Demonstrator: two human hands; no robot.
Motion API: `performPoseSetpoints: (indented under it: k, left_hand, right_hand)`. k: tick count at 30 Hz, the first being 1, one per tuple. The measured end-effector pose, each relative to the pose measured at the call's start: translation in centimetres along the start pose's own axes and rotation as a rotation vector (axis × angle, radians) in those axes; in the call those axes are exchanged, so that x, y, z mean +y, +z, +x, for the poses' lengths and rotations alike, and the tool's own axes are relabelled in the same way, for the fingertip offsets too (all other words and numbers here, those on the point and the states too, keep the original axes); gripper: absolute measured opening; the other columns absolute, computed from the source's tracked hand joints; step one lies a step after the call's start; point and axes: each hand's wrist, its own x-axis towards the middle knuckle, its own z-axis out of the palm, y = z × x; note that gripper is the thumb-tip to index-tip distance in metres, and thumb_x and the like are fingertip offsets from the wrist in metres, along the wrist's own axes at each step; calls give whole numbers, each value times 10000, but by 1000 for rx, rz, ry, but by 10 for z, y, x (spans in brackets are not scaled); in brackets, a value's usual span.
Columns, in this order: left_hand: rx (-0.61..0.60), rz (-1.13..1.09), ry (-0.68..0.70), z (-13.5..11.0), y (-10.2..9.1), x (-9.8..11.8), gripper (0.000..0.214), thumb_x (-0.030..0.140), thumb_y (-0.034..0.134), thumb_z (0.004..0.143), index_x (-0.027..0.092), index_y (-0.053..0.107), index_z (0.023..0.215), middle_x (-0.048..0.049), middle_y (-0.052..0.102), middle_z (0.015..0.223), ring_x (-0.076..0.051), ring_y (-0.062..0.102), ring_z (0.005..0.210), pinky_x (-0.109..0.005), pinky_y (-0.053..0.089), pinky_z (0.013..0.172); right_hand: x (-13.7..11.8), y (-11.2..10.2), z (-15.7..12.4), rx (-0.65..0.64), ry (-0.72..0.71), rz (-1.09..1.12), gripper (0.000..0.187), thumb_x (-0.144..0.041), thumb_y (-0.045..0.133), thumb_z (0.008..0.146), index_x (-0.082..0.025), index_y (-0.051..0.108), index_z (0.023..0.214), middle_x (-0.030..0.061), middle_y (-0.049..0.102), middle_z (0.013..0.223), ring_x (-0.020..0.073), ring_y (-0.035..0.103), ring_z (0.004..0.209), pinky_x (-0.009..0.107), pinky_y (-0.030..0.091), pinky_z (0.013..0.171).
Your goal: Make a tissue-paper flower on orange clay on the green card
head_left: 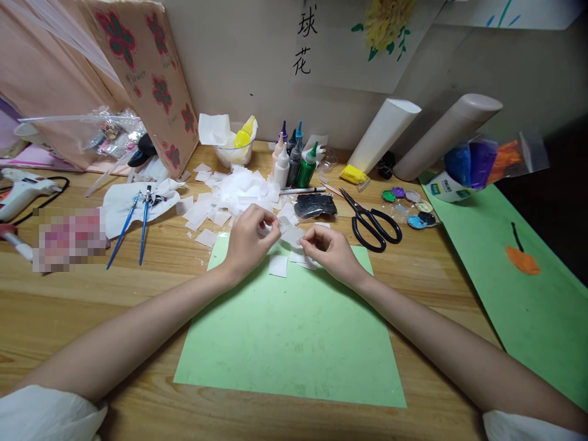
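Over the top edge of a green sheet of paper (287,337), my two hands face each other with fingertips pinched. A small, thin white paper square (291,233) spans the gap between them. My left hand (252,239) grips its left side with thumb and forefinger. The opposite side is pinched by my right hand (333,251). One loose white square (278,266) lies on the green sheet just below, and more squares lie partly under my right hand. Behind my left hand, a heap of white cotton-like fluff (245,187) sits among scattered white paper pieces (197,211).
Black-handled scissors (372,223) lie right of my hands, near a black packet (315,206). Several paint bottles (294,162) stand behind. Two paintbrushes (144,226) rest on crumpled tissue at left, beside a glue gun (21,193). Another green sheet (528,306) extends along the right.
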Motion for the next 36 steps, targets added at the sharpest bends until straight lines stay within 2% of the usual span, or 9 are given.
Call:
performPoseSetpoints:
  k: [5, 8, 12, 14, 16, 20, 22, 29, 36]
  left_hand:
    - [213, 86, -201, 10, -1, -19, 94, 185, 492, 849, 179, 583, 871, -39, 550, 869, -151, 509, 745, -325, 408, 748]
    - [211, 80, -161, 9, -1, -15, 265, 145, 420, 868, 187, 543, 1099, -76, 507, 1023, -180, 509, 893, -366, 399, 856]
    - [138, 8, 66, 1, -2, -1, 309, 106, 414, 845, 172, 489, 1137, -80, 509, 1041, -194, 485, 956, -356, 404, 851]
    - [63, -33, 169, -2, -4, 3, 250, 101, 411, 841, 172, 507, 1061, -62, 538, 964, -182, 496, 903, -334, 410, 807]
    - [-68, -50, 251, -3, -5, 5, 171, 122, 417, 847, 177, 535, 958, -45, 553, 881, -171, 503, 849, -318, 408, 773]
    - [-387, 22, 415, -3, -5, 7, 113, 255, 499, 835, 183, 585, 852, -46, 578, 840, -177, 504, 815, -308, 395, 729]
    - [-473, 80, 458, -3, -4, 8, 138, 286, 531, 818, 186, 605, 879, -45, 591, 855, -184, 507, 830, -316, 381, 731]
    - [-486, 128, 351, -5, -1, 10, 113, 297, 581, 806, 192, 625, 808, -21, 607, 815, -181, 519, 832, -332, 343, 751]
    - [-503, 116, 375, -5, -1, 10, 100, 233, 536, 826, 173, 606, 787, -28, 602, 791, -175, 516, 814, -320, 348, 747]
  right_hand:
    - [1, 1, 0, 12, 4, 30, 191, -302, 588, 799, -168, 515, 684, -18, 491, 645, 100, 425, 558, 235, 331, 506]
    - [3, 1, 0, 33, 14, 72, 176, -312, 584, 819, -163, 550, 732, -8, 536, 647, 107, 468, 569, 239, 362, 517]
    - [3, 1, 0, -9, -7, 96, 267, -277, 536, 864, -171, 583, 1105, 76, 657, 981, 163, 585, 834, 294, 465, 709]
    - [3, 1, 0, -46, -59, 61, 368, -229, 526, 864, -212, 523, 1232, 79, 582, 1199, 170, 566, 979, 328, 456, 850]
    - [3, 1, 1, -51, -119, 23, 357, -189, 522, 855, -228, 539, 1209, 70, 523, 1268, 173, 542, 1045, 335, 432, 920]
    - [5, 0, 2, 72, -144, -1, 183, -146, 489, 839, -191, 589, 985, 56, 579, 1051, 166, 569, 933, 308, 455, 833]
    - [5, -1, 3, 116, -115, -4, 133, -143, 474, 836, -183, 574, 914, 35, 584, 939, 151, 569, 839, 289, 452, 770]
    - [3, -1, 2, 121, -87, -22, 107, -167, 466, 840, -177, 573, 842, 23, 588, 855, 150, 547, 791, 270, 418, 712]
    - [4, -2, 2, 125, -85, -13, 117, -163, 463, 835, -177, 578, 817, 19, 590, 827, 147, 544, 775, 264, 407, 693]
